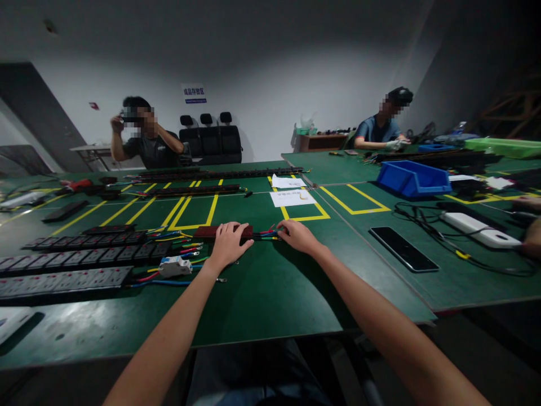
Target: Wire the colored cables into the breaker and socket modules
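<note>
Has left hand [230,243] palm down over dark red bar [205,232], thumb out from fingers, open rather than clenched; can't tell how firmly pressed. Has right hand [297,234] nearly closed, thumb and fingertips drawn together at far ends of wires [266,234] running out of bar's right end. Bar location: flat on green bench [296,287], lengthwise left to right, partly hidden under left hand. To the left: black socket strips [67,282] in rows, with coloured leads [163,282] and white switch block [175,266] at right ends. Beyond right hand: white papers [292,198] overlapping yellow tape outline [310,218]. Further right: black phone [403,248] lying flat, blue bin [412,179], long white block [482,229] beside black cable. Across bench: two co-workers [147,148], one with both hands up at head, other with gloved hand low over bench.
</note>
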A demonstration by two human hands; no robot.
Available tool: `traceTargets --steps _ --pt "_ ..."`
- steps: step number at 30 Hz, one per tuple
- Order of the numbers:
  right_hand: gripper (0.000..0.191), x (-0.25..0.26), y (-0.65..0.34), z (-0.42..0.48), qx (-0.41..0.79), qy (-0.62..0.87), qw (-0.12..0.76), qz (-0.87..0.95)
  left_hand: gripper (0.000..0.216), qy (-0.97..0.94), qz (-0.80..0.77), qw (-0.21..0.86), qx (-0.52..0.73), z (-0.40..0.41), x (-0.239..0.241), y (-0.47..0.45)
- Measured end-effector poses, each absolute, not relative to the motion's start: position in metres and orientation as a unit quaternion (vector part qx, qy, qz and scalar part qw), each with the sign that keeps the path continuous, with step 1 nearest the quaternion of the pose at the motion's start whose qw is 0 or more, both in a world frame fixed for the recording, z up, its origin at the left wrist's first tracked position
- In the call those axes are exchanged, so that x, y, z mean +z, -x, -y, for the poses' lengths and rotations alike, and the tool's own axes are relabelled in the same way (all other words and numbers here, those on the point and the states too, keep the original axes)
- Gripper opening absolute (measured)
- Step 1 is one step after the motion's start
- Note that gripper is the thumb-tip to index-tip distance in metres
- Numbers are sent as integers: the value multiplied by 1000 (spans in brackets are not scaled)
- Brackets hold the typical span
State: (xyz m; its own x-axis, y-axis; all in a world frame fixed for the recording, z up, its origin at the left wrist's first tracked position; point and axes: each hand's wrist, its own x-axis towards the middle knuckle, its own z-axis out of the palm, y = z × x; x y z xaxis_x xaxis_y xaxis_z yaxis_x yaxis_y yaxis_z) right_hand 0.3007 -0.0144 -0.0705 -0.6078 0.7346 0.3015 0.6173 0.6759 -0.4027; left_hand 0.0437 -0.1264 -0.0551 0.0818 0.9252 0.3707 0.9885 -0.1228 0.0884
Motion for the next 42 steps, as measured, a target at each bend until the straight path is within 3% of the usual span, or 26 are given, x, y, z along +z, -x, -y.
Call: traceTargets --steps 24,42 --pt "22 -58 -299 24 93 455 167 870 63 733 652 79 -174 126 -56 -44" --pt "17 -64 -296 21 147 369 259 880 55 729 655 84 -182 123 -59 -45"
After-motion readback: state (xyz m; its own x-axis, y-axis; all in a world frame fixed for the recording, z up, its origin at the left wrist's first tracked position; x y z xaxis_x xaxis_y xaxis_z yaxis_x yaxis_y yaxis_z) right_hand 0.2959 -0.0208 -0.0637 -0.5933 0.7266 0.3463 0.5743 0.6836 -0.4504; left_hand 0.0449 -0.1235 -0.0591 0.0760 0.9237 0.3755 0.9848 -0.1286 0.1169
